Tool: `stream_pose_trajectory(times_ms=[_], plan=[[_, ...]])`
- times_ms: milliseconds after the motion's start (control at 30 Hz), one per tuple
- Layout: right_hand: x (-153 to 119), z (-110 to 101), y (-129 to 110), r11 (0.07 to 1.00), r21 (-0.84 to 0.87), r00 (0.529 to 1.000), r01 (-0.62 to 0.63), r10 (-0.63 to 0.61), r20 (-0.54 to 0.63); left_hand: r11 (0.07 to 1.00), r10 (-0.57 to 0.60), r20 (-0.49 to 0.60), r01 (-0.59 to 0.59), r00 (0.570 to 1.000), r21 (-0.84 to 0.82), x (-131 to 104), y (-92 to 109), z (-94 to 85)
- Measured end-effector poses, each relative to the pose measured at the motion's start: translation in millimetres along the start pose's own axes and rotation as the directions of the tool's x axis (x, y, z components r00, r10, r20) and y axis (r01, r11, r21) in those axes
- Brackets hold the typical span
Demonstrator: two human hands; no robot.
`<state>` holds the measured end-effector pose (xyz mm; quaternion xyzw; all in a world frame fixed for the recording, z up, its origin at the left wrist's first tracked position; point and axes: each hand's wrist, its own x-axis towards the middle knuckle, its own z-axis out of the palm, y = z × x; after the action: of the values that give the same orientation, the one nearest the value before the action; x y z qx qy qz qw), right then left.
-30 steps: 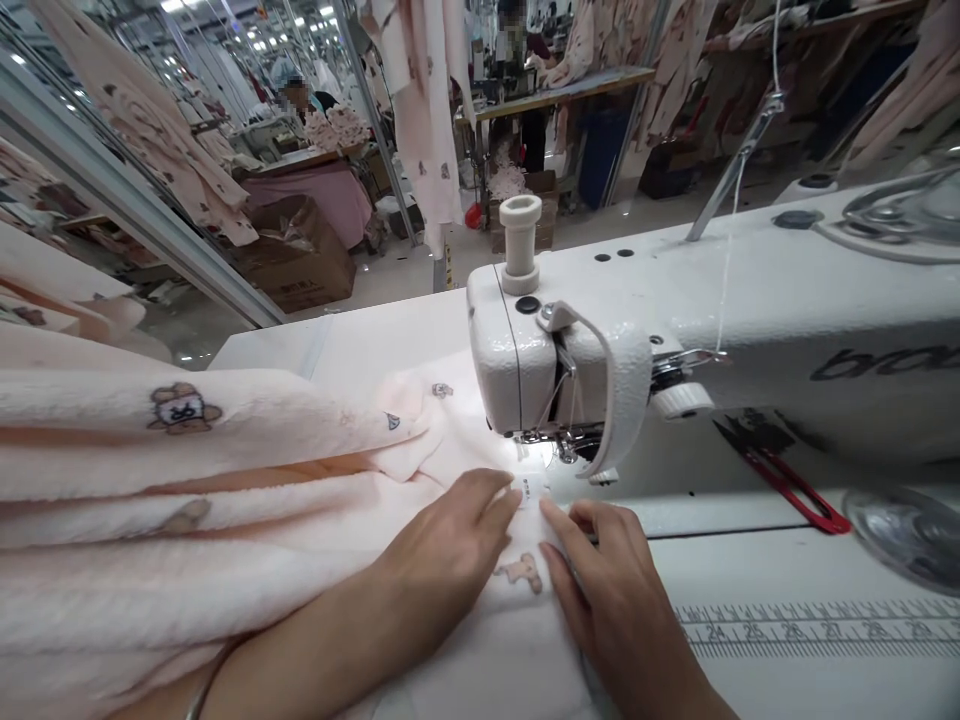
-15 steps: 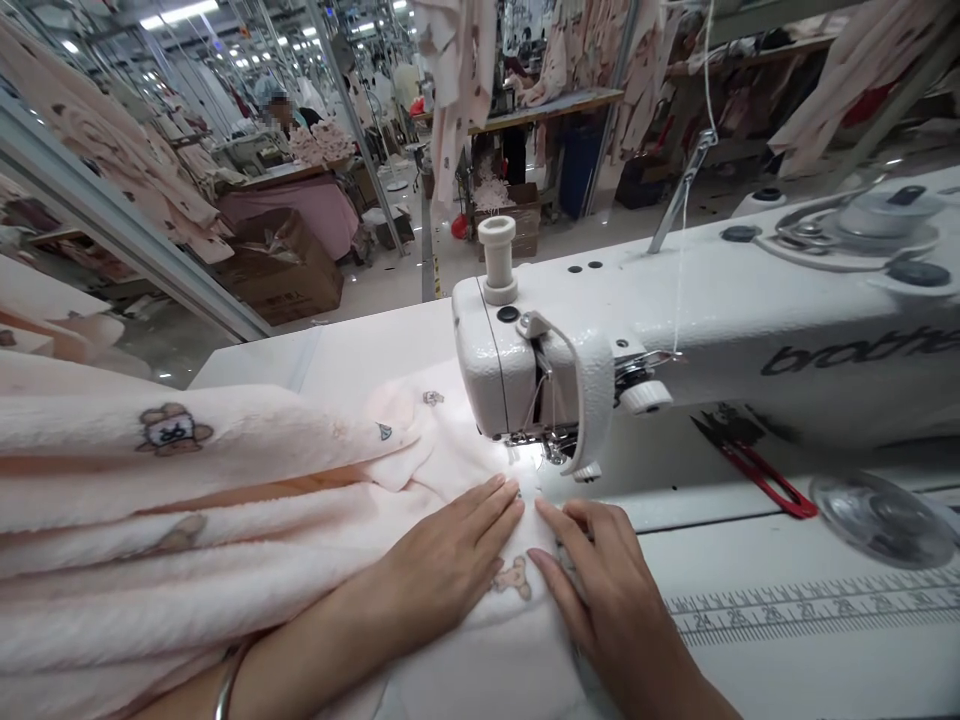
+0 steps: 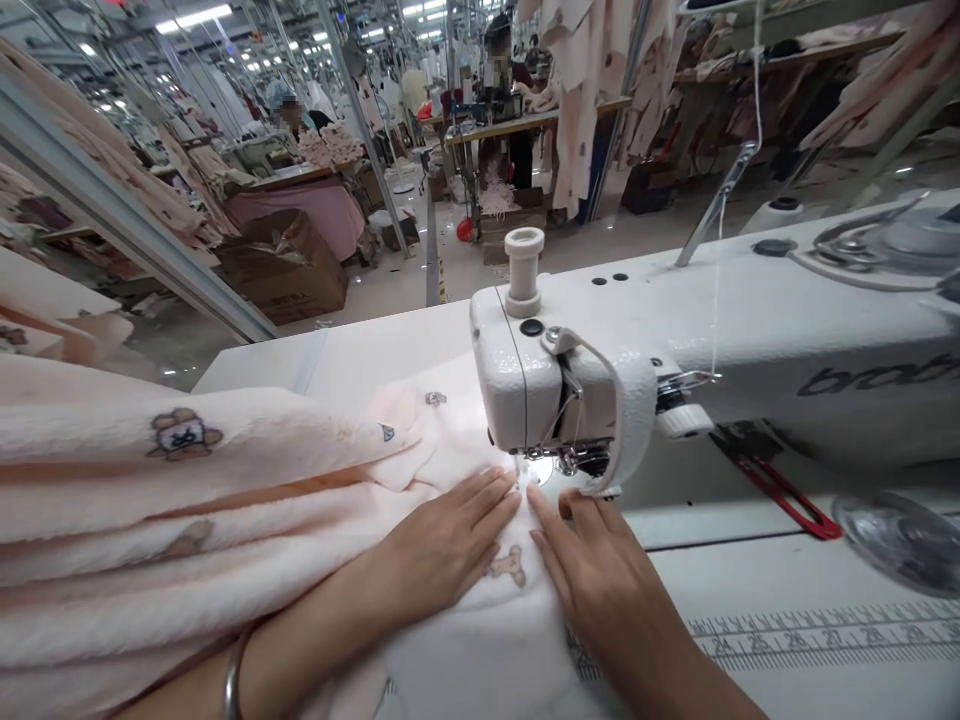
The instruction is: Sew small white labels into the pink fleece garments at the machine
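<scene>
Left hand: the left hand [image 3: 454, 540] lies flat on the cloth, fingers straight and close together, a metal bangle [image 3: 231, 680] at the wrist behind them.
Right hand: the right hand [image 3: 600, 560] has its index finger stretched onto the cloth and the thumb a little apart below it, other fingers curled; from here I can't tell whether they pinch the fabric.
Pale pink cloth: the cloth [image 3: 247, 555], plush and printed with little bears, runs under the left fingers, its folds heaped out to their left.
Tabletop: the white table [image 3: 750, 580] shows bare to the right of the right fingers, with a printed ruler scale [image 3: 810, 635] along it.
Snips: the red-handled snips [image 3: 795, 495] lie right of the right fingers, near a clear round disc [image 3: 892, 540].
Sewing machine: the white machine [image 3: 555, 370] stands just beyond both sets of fingertips, light glowing below its head.
Floor: past the table, ahead and left of the fingers, a cardboard box [image 3: 277, 270] sits on the shiny floor [image 3: 390, 280].
Room: farther off, pink garments [image 3: 577, 110] hang, a co-worker [image 3: 281, 105] sits at another bench, and strip lights [image 3: 193, 18] shine overhead.
</scene>
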<state>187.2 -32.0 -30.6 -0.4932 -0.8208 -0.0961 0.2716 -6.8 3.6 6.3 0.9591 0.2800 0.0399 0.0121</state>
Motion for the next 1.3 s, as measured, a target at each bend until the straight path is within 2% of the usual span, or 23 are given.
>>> stream_pose_trajectory(times_ms=[400, 600, 800, 967, 1100, 1300], plan=[[5.8, 5.1, 1.4, 0.999, 0.025, 0.999, -0.031, 0.031, 0.012, 0.999, -0.007, -0.045, 0.005, 0.999, -0.052, 1.5, -7.7, 2.0], [4.0, 6.2, 3.0, 0.998, 0.045, 0.998, -0.051, 0.049, 0.045, 0.995, -0.035, 0.043, 0.039, 0.998, -0.095, 4.3, -7.9, -3.1], [1.6, 3.4, 1.6, 0.999, 0.029, 0.999, -0.04, 0.04, 0.018, 0.99, -0.05, 0.085, 0.061, 0.995, -0.124, 4.5, -9.2, -4.2], [3.3, 5.8, 4.4, 0.998, 0.013, 0.998, -0.054, 0.054, 0.021, 0.98, -0.115, 0.082, 0.127, 0.99, -0.154, 7.9, -20.1, -0.2], [4.3, 5.4, 5.4, 0.997, 0.02, 0.996, -0.07, 0.068, 0.053, 0.974, -0.122, 0.056, 0.13, 0.991, -0.183, 11.6, -28.4, 3.7], [3.5, -1.7, 1.4, 0.995, 0.067, 0.993, -0.075, 0.069, 0.093, 0.976, -0.136, 0.037, 0.141, 0.99, -0.166, 11.7, -27.4, 3.0]])
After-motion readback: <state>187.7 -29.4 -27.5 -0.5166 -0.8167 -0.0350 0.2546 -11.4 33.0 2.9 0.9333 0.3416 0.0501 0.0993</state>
